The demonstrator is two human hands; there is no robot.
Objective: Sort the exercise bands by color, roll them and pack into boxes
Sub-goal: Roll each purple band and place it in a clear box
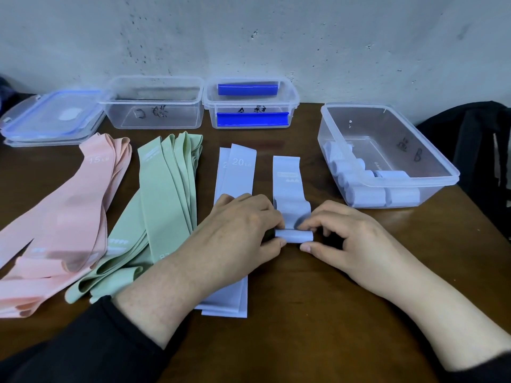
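At frame centre, the left hand (pixel 243 225) and right hand (pixel 345 239) each pinch an end of a lilac band (pixel 287 186), its near end rolled, lying on the desk (pixel 318 313). Right of it, a box (pixel 387 156) holds lilac rolls (pixel 365 194). Pink bands (pixel 69 217) and green bands (pixel 163 194) lie left.

single head-worn wide-angle view, looks forward and down over the counter (pixel 318 313) from the person's side. close in: both forearms enter from the bottom edge, left hand (pixel 243 225) and right hand (pixel 345 239) near center. far edge of the counter meets a wall (pixel 276 37) at top. edges bend from lens distortion.
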